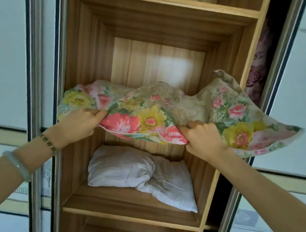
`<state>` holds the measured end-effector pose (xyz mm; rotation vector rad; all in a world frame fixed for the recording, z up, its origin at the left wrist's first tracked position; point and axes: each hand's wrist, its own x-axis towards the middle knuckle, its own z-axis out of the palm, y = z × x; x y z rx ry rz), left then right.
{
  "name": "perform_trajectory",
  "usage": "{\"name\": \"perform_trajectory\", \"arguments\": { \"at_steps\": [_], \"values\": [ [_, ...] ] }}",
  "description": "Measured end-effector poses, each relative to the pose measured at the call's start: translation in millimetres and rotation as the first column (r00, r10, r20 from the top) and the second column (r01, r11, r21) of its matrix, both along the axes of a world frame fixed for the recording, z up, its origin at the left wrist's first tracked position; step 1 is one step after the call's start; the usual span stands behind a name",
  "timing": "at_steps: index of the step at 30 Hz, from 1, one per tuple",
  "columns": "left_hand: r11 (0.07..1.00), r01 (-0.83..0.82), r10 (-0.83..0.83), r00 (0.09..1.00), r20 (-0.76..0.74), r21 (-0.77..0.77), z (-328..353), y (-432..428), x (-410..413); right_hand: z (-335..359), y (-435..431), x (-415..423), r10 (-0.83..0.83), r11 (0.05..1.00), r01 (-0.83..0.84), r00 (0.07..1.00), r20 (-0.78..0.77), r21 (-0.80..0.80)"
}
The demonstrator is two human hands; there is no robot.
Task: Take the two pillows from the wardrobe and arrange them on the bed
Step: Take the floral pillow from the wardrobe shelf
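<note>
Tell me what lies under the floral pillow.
A white pillow on the shelf below. The floral pillow, gripped by left hand and right hand, hides whatever is directly beneath it.

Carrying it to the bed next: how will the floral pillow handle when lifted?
Likely floppy: the floral pillow bunches and sags between the left hand and right hand. Probably light: its thin right end juts out unsupported, so it may droop.

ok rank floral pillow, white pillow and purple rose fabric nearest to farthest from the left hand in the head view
1. floral pillow, gripped by the left hand at its lower edge.
2. white pillow, lower down and to the right.
3. purple rose fabric, far right, high in the dark gap.
</note>
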<state>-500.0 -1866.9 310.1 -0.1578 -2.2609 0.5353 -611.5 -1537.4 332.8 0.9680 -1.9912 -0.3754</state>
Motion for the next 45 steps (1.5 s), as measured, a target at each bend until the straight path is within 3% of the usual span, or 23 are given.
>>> {"name": "perform_trajectory", "arguments": {
  "at_steps": [3, 5, 6, 7, 8, 9, 10, 11, 15, 18, 21, 25, 28, 31, 35, 37, 39, 40, 41, 42, 43, 44, 45],
  "values": [
    [0.97, 0.174, -0.134, 0.965, -0.224, 0.172, -32, 2, 12, -15, 11, 24, 0.024, 1.0, -0.024, 0.999, -0.028, -0.02],
    [0.853, 0.197, -0.031, 0.943, -0.33, 0.483, -59, 8, 18, -29, 13, 31, 0.052, 0.998, -0.053, 0.998, -0.035, -0.022],
    [0.657, 0.259, 0.019, 0.933, -0.359, 0.708, -72, 14, 21, -35, 12, 33, 0.063, 0.998, -0.063, 0.997, -0.035, -0.017],
    [0.308, 0.377, 0.027, 0.914, -0.404, 0.874, -83, 21, 24, -40, 10, 36, 0.076, 0.997, -0.076, 0.997, -0.025, -0.012],
    [-0.124, 0.485, 0.004, 0.873, -0.488, 0.866, -91, 29, 27, -45, 6, 39, 0.089, 0.996, -0.089, 0.996, -0.016, -0.007],
    [-0.504, 0.498, -0.033, 0.805, -0.593, 0.706, -99, 38, 28, -50, 3, 42, 0.108, 0.994, -0.108, 0.994, -0.01, -0.004],
    [-0.747, 0.388, -0.069, 0.762, -0.644, 0.54, -105, 44, 27, -56, 0, 44, 0.131, 0.991, -0.131, 0.991, -0.013, 0.0],
    [-0.851, 0.282, -0.094, 0.749, -0.656, 0.444, -106, 49, 26, -62, -2, 45, 0.152, 0.988, -0.152, 0.988, -0.022, 0.005],
    [-0.858, 0.181, -0.194, 0.753, -0.629, 0.481, -83, 60, 11, -95, -8, 45, 0.186, 0.981, -0.182, 0.981, -0.05, 0.062],
    [-0.859, 0.26, -0.101, 0.759, -0.644, 0.441, -62, 65, -2, -110, -11, 47, 0.196, 0.976, -0.197, 0.98, 0.017, 0.097],
    [-0.849, 0.353, 0.116, 0.851, -0.512, 0.394, -56, 67, -18, -96, -14, 42, 0.329, 0.944, -0.329, 0.927, 0.182, -0.03],
    [-0.827, 0.446, 0.276, 0.853, -0.444, 0.343, -58, 67, -30, -41, -23, 25, 0.419, 0.878, -0.366, 0.899, 0.124, -0.309],
    [-0.829, 0.448, 0.274, 0.848, -0.454, 0.335, -67, 61, -28, -6, -31, 4, 0.412, 0.819, -0.267, 0.89, 0.196, -0.507],
    [-0.832, 0.423, 0.243, 0.86, -0.449, 0.359, -81, 51, -27, 19, -41, -21, 0.381, 0.794, -0.131, 0.868, 0.318, -0.594],
    [-0.851, 0.416, 0.215, 0.833, -0.51, 0.319, -98, 48, -29, 50, -57, -52, 0.17, 0.843, 0.0, 0.949, 0.266, -0.538],
    [-0.841, 0.448, 0.273, 0.835, -0.478, 0.303, -106, 46, -33, 60, -68, -66, 0.099, 0.861, 0.096, 0.931, 0.351, -0.499],
    [-0.831, 0.465, 0.303, 0.839, -0.452, 0.307, -113, 43, -37, 62, -79, -77, 0.177, 0.863, 0.132, 0.825, 0.537, -0.488],
    [-0.827, 0.464, 0.303, 0.844, -0.443, 0.317, -118, 41, -40, 58, -82, -81, 0.292, 0.858, 0.114, 0.693, 0.659, -0.5],
    [-0.826, 0.457, 0.294, 0.849, -0.439, 0.331, -123, 42, -42, 50, -82, -81, 0.445, 0.835, 0.078, 0.49, 0.75, -0.545],
    [-0.819, 0.459, 0.291, 0.849, -0.442, 0.343, -127, 41, -43, 37, -82, -80, 0.561, 0.799, 0.056, 0.289, 0.776, -0.599],
    [-0.802, 0.47, 0.294, 0.847, -0.442, 0.368, -131, 40, -44, 20, -81, -81, 0.633, 0.757, 0.05, 0.193, 0.75, -0.652],
    [-0.772, 0.487, 0.299, 0.845, -0.444, 0.408, -136, 36, -44, -1, -79, -82, 0.689, 0.702, 0.051, 0.202, 0.696, -0.71],
    [-0.745, 0.498, 0.293, 0.842, -0.454, 0.443, -138, 33, -41, -21, -79, -80, 0.729, 0.637, 0.056, 0.281, 0.624, -0.769]
  ]
}}
